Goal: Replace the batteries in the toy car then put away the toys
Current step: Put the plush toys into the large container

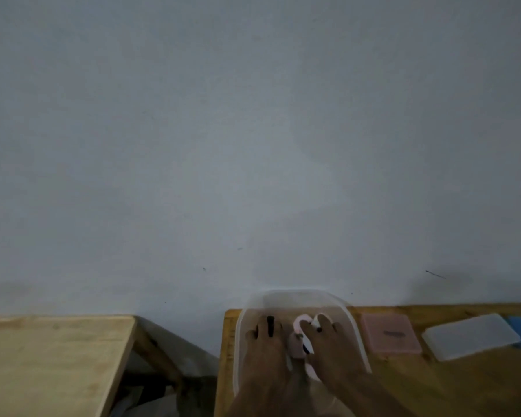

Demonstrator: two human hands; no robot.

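Wood on both sides: the left table (51, 356) has a pale, matt, lightly grained top, and the right table (418, 383) is a warmer orange-brown wood with a soft sheen. The bin (298, 300) is frosted translucent plastic with smooth walls. The pink toy (300, 322) inside looks like smooth plastic, too blurred to judge its shine. Just beside the bin lies a pink lid (390, 335), translucent plastic with a satin finish, then a whitish frosted plastic panel (469, 337). Behind them the wall (253, 145) is matt paint, faintly mottled.

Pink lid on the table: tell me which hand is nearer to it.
Right. The right hand sits in the clear bin on the side beside the pink lid; the left hand is in the bin's far side.
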